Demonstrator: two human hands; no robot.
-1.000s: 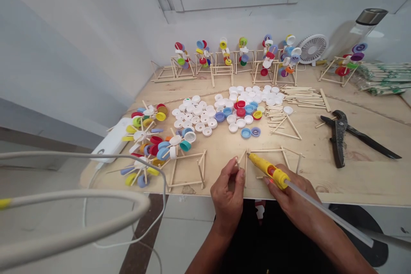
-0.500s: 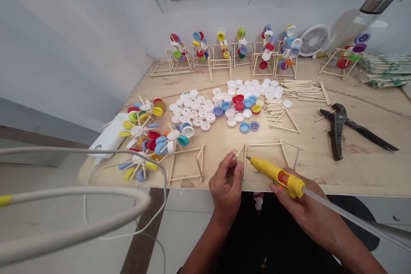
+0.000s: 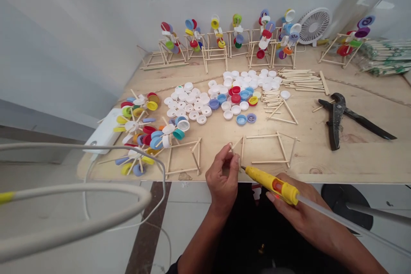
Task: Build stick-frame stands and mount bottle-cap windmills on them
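Table: pale wood [image 3: 362, 167] with visible grain and knots, set against a smooth white wall [image 3: 199, 2].
Left hand: [image 3: 222, 177] thumb and fingers pinched nearly together on a small stick frame [image 3: 242, 150], thin wooden rods joined at an angle, near the table's front edge.
Right hand: [image 3: 297, 203] fingers curled around a yellow plastic glue gun [image 3: 266, 180]; a translucent, rod-shaped glue stick [image 3: 346, 221] trails from its back.
Nozzle: dark and pointed, beside the frame's lower end; whether they touch, I cannot tell.
Square frame: [image 3: 281, 147] slim wooden sticks, just right of the held one.
Bottle caps: [image 3: 201, 119] round, shallow plastic, mostly white, with blue, red and yellow ones among them.
Cap wheels: [image 3: 132, 126] stick spokes tipped with coloured caps, clustered at the left.
Pliers: [image 3: 335, 126] black, scuffed, jaws pointing toward the front edge, at the right.
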